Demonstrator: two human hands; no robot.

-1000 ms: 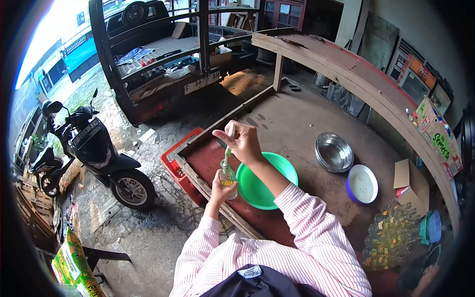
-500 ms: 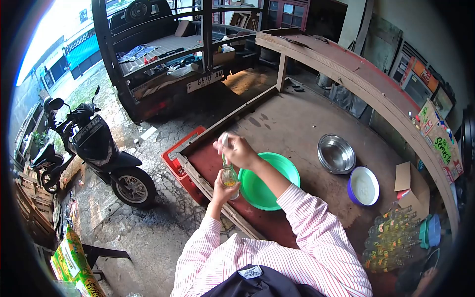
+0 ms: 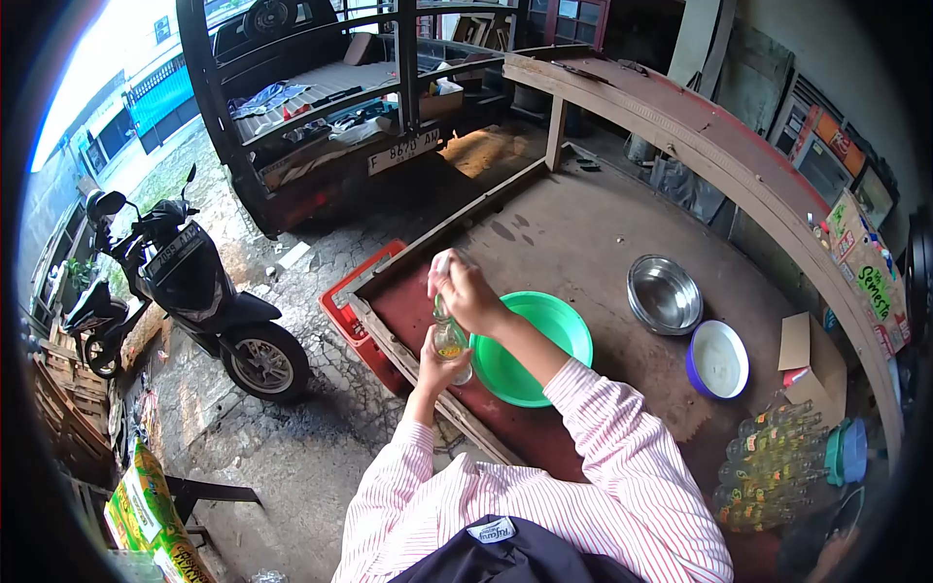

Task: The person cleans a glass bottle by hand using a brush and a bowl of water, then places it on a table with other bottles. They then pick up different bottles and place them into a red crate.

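Note:
My left hand (image 3: pixel 439 367) is wrapped round the body of a clear glass bottle (image 3: pixel 450 345) with a yellow label, held upright over the table's near edge. Above it, at the bottle's neck, my right hand (image 3: pixel 466 296) is closed in a fist. Something pale sticks up from the top of that fist; I cannot tell what it is. Just right of the bottle, partly behind my right forearm, sits a green plastic basin (image 3: pixel 515 374) on the worn table (image 3: pixel 583 219).
Stacked steel bowls (image 3: pixel 664 294) and a purple-and-white bowl (image 3: pixel 719 361) stand to the right. Several glass bottles (image 3: pixel 773 466) lie near a cardboard box (image 3: pixel 814 364). A red crate (image 3: pixel 355 325) is beside the table's left edge. Further left stands a motorbike (image 3: pixel 209 291).
Both hands stay at the bottle, the right fist shifting slightly at its neck. The view has tilted a little; the things on the table have not moved.

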